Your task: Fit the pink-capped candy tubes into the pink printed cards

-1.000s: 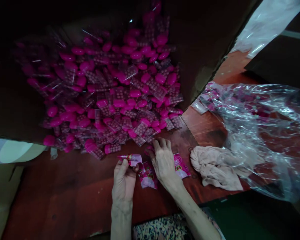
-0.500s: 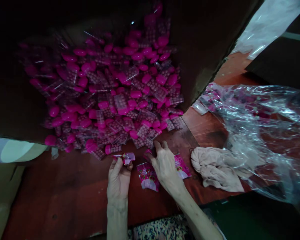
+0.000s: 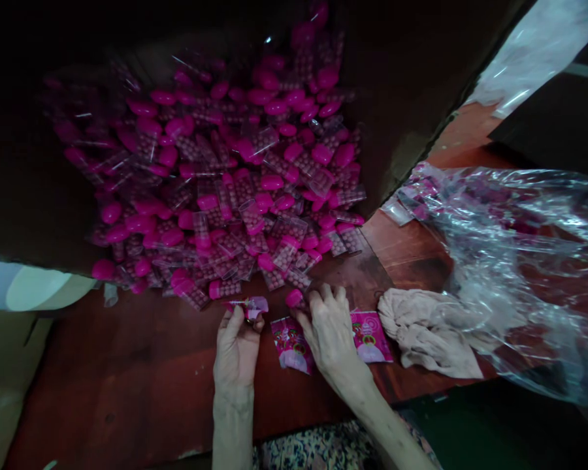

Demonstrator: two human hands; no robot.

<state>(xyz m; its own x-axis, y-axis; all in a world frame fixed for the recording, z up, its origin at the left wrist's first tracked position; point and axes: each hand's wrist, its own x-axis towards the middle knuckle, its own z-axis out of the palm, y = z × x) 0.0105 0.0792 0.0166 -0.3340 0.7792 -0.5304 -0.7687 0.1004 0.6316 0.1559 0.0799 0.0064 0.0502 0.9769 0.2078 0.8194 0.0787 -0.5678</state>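
Note:
My left hand point(image 3: 238, 346) is closed on a small pink packet point(image 3: 255, 307), held upright between thumb and fingers. My right hand point(image 3: 328, 326) has its fingers bent down at the front edge of the pile, with thumb and fingers around a small pink-capped container point(image 3: 294, 299). Between my hands a flat pink printed packet point(image 3: 291, 346) lies on the red table, and another pink packet point(image 3: 371, 336) lies right of my right hand. Beyond them spreads a large heap of clear containers point(image 3: 225, 196) with pink caps and small balls inside.
Dark box walls point(image 3: 402, 111) surround the heap. A beige cloth point(image 3: 426, 333) and a crumpled clear plastic bag point(image 3: 524, 274) lie at the right on the red table point(image 3: 137, 385). A pale round bowl point(image 3: 44, 287) stands at the far left.
The view has shifted slightly. My right hand has moved a little to the right, and its fingers are around the pink-capped container. My left hand still holds its packet.

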